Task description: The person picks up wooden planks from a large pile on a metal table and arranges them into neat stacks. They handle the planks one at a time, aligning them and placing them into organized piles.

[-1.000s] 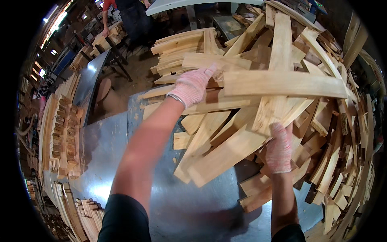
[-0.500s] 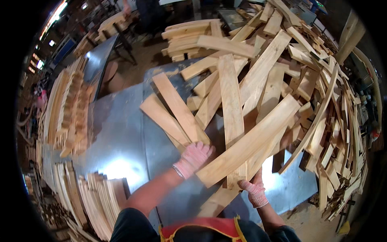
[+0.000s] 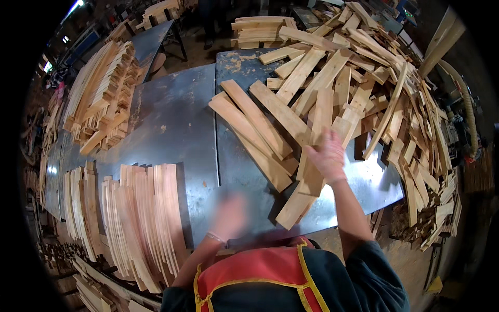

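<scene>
Smeared by motion, my left hand (image 3: pixel 231 213) is above the metal table (image 3: pixel 174 114) near its front edge, its fingers unreadable. My right hand (image 3: pixel 328 155) lies over the near ends of several pale wooden boards, thumb spread from stretched fingers. Beneath and beside it, one long board (image 3: pixel 318 122) points away from me and a short board (image 3: pixel 296 208) reaches toward the front edge. Another board (image 3: pixel 280 112) slants in from the left. Two more boards (image 3: pixel 254 117) lie side by side left of these. A light pinkish glove covers the right hand.
A large jumbled heap of boards (image 3: pixel 410 130) covers the right side. Stacked boards (image 3: pixel 104 88) sit at the far left, and upright rows of strips (image 3: pixel 148 208) stand at the near left. Another board stack (image 3: pixel 262 31) is at the back, near a person's dark legs (image 3: pixel 208 23).
My left hand has come off the boards toward the lower left. My right hand has moved farther forward over the boards. The wide board crossing in front has left that spot. The view has shifted.
</scene>
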A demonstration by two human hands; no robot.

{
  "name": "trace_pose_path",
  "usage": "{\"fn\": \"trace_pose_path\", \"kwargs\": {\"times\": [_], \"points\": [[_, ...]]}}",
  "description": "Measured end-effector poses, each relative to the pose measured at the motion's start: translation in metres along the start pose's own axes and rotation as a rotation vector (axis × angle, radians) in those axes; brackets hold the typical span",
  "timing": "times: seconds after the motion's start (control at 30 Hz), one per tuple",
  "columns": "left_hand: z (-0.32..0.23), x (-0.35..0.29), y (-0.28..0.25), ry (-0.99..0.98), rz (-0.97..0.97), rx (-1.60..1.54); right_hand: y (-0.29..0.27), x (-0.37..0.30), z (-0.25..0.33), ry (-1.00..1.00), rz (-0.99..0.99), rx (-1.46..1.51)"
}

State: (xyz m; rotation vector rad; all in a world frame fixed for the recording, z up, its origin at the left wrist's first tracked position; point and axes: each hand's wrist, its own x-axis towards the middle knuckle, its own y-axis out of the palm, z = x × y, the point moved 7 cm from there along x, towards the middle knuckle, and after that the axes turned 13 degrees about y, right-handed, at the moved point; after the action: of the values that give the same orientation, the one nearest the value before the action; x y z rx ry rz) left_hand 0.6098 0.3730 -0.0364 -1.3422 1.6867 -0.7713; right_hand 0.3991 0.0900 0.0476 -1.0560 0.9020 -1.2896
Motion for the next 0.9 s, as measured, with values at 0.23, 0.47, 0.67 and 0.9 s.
{"fn": "trace_pose_path", "kwargs": {"times": [0.23,0.47,0.67,0.9], "points": [[-0.008,-0.082,-0.002,-0.129,-0.024,-0.288,0.036,-0.06,0.036,-0.113,-0.001,0.159],[0.04,-0.049,0.093,-0.212,-0.36,-1.626,0.137,-0.248,0.075,0.158,1.076,0.985],[0.099,-0.132,0.075,-0.667,-0.603,-1.007,0.07,-0.121,0.085,-0.138,0.175,0.754],[0.128,-0.242,0.039,-0.775,-0.303,0.505,0.155,-0.037,0.002,0.542,0.12,0.894]]}}
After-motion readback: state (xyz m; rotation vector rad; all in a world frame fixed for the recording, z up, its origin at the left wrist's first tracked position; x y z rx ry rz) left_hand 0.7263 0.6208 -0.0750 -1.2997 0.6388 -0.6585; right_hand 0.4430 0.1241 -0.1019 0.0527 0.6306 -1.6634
